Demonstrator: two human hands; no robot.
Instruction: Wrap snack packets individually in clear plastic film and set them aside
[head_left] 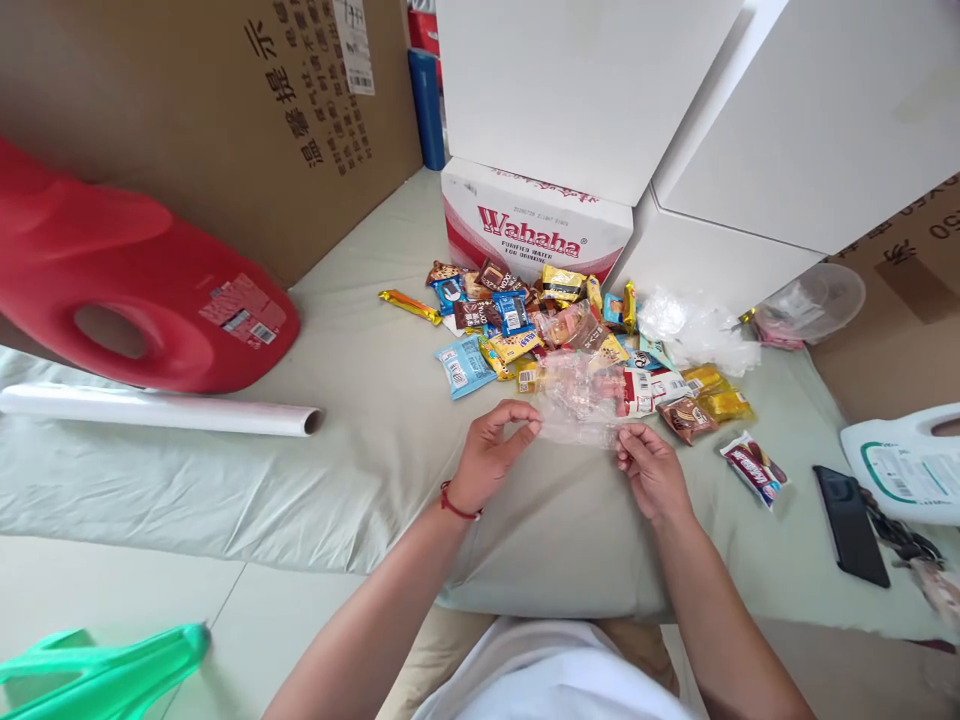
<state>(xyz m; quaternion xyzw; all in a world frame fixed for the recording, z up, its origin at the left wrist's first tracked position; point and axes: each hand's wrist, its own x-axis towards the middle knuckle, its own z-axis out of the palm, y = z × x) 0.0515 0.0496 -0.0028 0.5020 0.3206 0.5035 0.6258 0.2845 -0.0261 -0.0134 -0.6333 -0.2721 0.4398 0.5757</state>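
A clear plastic bag is stretched between my two hands above the cloth-covered surface. My left hand, with a red cord at its wrist, pinches the bag's left corner. The opposite corner is gripped between the thumb and fingers of my right hand. Just beyond the bag lies a loose pile of small wrapped snacks in blue, brown and yellow packs. A light blue packet rests at the pile's left edge. To the right of my right hand is a maroon and white snack packet.
Behind the snacks stands a Wahaha water carton. Crumpled clear bags and a plastic tub sit at the right. A phone lies near a white jug. Leftward are a red jug and a white roll.
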